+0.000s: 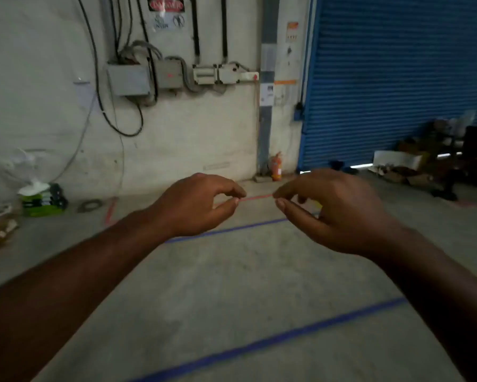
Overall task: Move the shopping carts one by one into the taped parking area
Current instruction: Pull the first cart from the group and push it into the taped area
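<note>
No shopping cart is in view. My left hand (198, 205) and my right hand (331, 208) are held out side by side over the concrete floor, fingers curled, thumb and forefinger close in a pinch. A thin red strip (255, 198) shows between the two sets of fingertips. I cannot tell whether it is held or is tape on the floor behind. Two blue tape lines cross the floor, the far blue line (226, 230) just under my hands and the near blue line (259, 344) closer to me.
A white wall with electrical boxes (128, 79) and cables faces me. A blue roller shutter (397, 78) stands at the right, with clutter (424, 161) at its foot. A fire extinguisher (276, 166) sits by the wall. Boxes and bags (43, 201) lie at the left. Red floor tape (110, 212) runs near them.
</note>
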